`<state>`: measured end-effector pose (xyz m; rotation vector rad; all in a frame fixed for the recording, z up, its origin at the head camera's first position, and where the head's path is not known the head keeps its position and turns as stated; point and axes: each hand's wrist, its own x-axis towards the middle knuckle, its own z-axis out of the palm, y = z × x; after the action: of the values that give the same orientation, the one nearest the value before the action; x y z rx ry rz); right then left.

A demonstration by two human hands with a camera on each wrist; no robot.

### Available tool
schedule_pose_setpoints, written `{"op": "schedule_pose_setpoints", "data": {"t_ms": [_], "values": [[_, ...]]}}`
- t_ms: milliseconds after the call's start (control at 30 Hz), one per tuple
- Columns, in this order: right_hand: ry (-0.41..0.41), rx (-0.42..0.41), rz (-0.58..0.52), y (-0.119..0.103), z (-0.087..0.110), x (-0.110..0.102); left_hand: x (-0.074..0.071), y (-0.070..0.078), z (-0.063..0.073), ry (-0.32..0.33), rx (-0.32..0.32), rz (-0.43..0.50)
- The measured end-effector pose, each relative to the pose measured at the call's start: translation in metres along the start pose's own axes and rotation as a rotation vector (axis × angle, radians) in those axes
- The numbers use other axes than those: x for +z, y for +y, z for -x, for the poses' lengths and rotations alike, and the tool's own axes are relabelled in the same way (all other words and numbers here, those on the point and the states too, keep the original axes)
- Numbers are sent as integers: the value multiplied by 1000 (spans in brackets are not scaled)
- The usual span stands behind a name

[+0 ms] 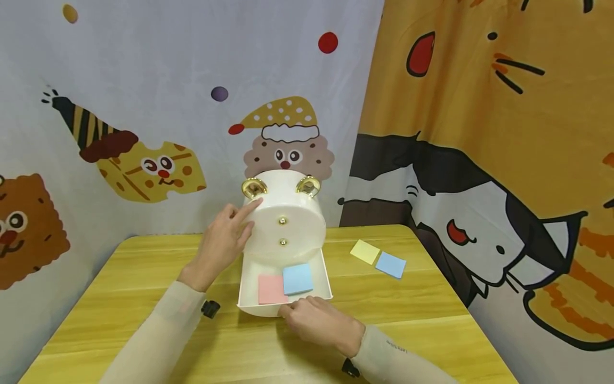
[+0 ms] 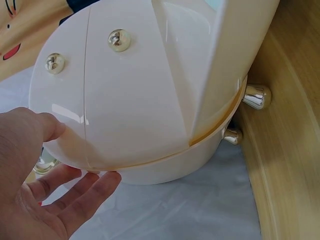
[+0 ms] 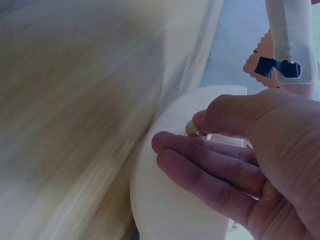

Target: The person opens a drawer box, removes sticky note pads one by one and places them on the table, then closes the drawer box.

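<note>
The left hand (image 1: pixel 221 242) holds the side of a white box (image 1: pixel 304 229) on the tabletop (image 1: pixel 158 261), its thumb on the front. In the extended drawer (image 1: pixel 321 277) lie a pink pad (image 1: pixel 271 290) and a blue pad (image 1: pixel 297 279); the right hand (image 1: pixel 318 321) pinches the drawer's gold knob (image 3: pixel 190 129), and a yellow pad (image 1: pixel 365 252) lies farther right beside a second blue pad (image 1: pixel 390 265).

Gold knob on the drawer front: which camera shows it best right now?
The right wrist view: the gold knob appears close up, partly covered by the right grip. In the head view, that grip hides it; the left wrist view shows two other knobs, not this one.
</note>
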<state>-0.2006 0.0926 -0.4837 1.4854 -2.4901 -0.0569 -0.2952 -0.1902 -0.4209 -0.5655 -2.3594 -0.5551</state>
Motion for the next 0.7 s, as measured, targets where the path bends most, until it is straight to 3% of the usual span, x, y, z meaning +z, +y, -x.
{"op": "schedule_pose_setpoints", "data": {"t_ms": [200, 700], "values": [[-23, 24, -88, 1, 0, -2, 1, -1, 0, 4, 4, 0], [-28, 10, -100, 5, -5, -14, 1, -3, 2, 8, 1, 10]]}}
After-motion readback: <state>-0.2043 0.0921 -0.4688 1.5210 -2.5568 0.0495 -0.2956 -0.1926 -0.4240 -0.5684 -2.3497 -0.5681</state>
